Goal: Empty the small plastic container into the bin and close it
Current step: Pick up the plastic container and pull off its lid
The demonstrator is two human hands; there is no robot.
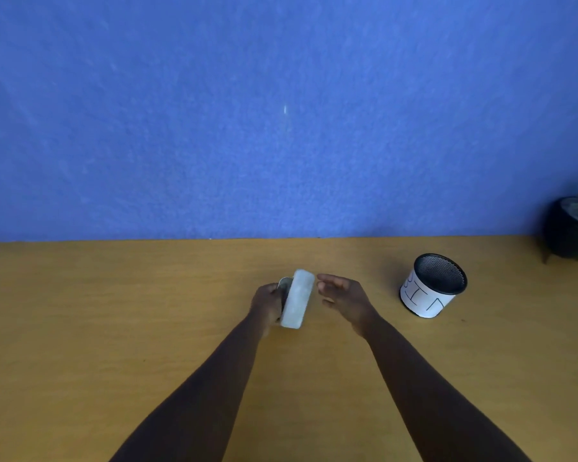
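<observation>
The small plastic container [297, 299] is a translucent white, rounded box, tipped up on its edge just above the wooden table [114, 311]. My left hand [267, 303] grips it from the left side. A grey lid or flap shows behind its left edge. My right hand [342, 295] hovers just to the right of the container, fingers apart and holding nothing, a small gap from it. The bin [431, 285] is a black mesh cup wrapped in white paper with hand-written letters. It stands open-topped on the table to the right of my right hand.
A blue wall [281, 111] rises straight behind the table's far edge. A dark round pot [573, 230] with something leafy sits at the far right corner of the table.
</observation>
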